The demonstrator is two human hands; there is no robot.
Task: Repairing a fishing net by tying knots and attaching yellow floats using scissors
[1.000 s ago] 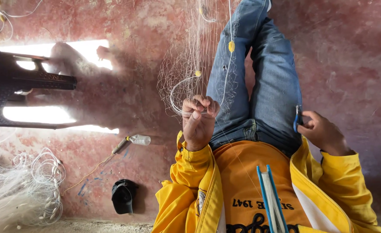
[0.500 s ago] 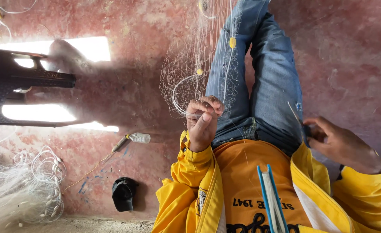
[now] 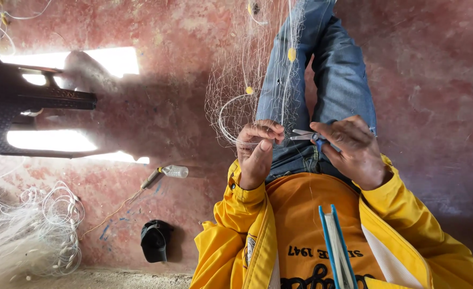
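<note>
I sit on a reddish floor in a yellow jacket [image 3: 236,235], my jeans-clad legs [image 3: 333,69] stretched out ahead. A fine white fishing net [image 3: 247,69] with small yellow floats [image 3: 291,54] drapes over my left leg. My left hand [image 3: 255,155] pinches a bunch of net strands between thumb and fingers. My right hand [image 3: 354,150] holds small blue-handled scissors [image 3: 303,135]. Their blades point at the strands by my left fingertips.
A blue and white netting needle [image 3: 335,249] sticks up against my chest. A black plastic chair [image 3: 27,107] stands at the left. On the floor lie a plastic bottle [image 3: 174,171], a black cap [image 3: 155,241] and a heap of net [image 3: 38,230].
My right hand has swung in from the right side, bringing the scissors up beside my left hand. My left hand has kept its hold on the net.
</note>
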